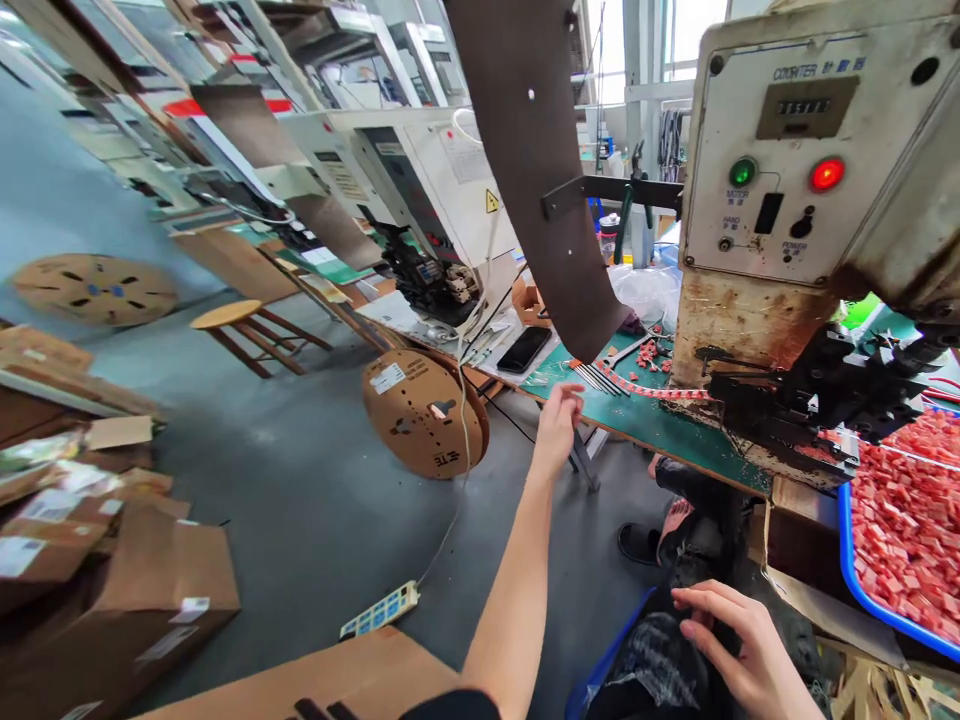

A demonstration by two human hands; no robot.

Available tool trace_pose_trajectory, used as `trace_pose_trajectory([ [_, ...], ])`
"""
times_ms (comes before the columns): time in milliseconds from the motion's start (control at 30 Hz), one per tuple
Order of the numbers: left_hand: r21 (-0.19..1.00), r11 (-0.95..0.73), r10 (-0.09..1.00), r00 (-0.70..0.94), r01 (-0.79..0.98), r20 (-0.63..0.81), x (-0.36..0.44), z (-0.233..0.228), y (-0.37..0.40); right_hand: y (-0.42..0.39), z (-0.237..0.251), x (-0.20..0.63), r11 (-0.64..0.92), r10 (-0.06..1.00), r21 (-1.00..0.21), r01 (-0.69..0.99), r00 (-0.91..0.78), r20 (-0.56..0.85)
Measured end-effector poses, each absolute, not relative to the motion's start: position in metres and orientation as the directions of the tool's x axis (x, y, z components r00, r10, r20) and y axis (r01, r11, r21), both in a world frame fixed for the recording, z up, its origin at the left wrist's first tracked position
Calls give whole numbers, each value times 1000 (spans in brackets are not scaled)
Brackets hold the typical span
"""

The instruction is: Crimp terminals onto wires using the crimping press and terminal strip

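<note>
The green-topped table (pixel 660 425) runs beneath a worn machine (pixel 780 230) whose panel is marked COUNTER and shows a lit red lamp; on the floor at the far left, labelled cardboard boxes (pixel 165 590) are crowded together, and clear plastic lies across some of those behind the nearest one; at the right, a blue tray (pixel 846 540) is heaped with small red blocks (pixel 907 520); just left of the tray is an open carton (pixel 802 550), its inside too dark to tell what it holds; a cardboard reel (pixel 416 425) stands on edge below the table's far end.

The left hand (pixel 559 425) is at the table's near edge with fingers curled, and I cannot tell whether they pinch anything; the right hand (pixel 727 635) is above the lap, fingers loosely bent and thumb apart, with nothing seen in its grasp.

The strip of red-and-white parts (pixel 660 391) leads across the tabletop into the machine's dark lower mechanism, its far end just beside the left fingertips; a black phone (pixel 524 349) lies near that hand; a few thin rods (pixel 606 380) lie beside the strip.
</note>
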State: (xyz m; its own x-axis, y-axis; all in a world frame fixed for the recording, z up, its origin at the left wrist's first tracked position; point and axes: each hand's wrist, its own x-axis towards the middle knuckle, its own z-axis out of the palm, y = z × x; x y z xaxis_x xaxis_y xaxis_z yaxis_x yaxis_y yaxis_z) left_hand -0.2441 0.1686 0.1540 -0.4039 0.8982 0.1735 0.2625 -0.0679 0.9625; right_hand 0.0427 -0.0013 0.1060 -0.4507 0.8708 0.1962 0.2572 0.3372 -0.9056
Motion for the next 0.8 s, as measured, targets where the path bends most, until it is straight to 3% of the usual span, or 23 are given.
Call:
trace_pose_trajectory([
  [67, 979, -194, 951, -234, 62, 204, -215, 150, 129, -1, 112, 46, 309, 891, -919, 246, -412, 190],
  [200, 980, -167, 980, -132, -112, 152, -156, 156, 76, 8, 139, 66, 323, 928, -918, 230, -268, 260],
  [333, 965, -240, 969, -92, -107, 231, -117, 169, 60, 15, 167, 89, 416, 907, -866, 278, -187, 376],
  [467, 932, -357, 934, -36, -57, 355, -98, 177, 58, 11, 186, 116, 479, 875, -760, 438, -165, 456],
  [633, 913, -403, 913, 39, -65, 406, -86, 181, 60, 33, 215, 193, 339, 869, -613, 714, 13, 495],
  [733, 930, -321, 937, 81, -178, 339, -78, 181, 64, 84, 235, 250, 185, 904, -554, 812, 80, 419],
  [800, 937, -274, 950, 89, -218, 298, -74, 181, 68, 131, 244, 280, 33, 946, -494, 869, 132, 295],
])
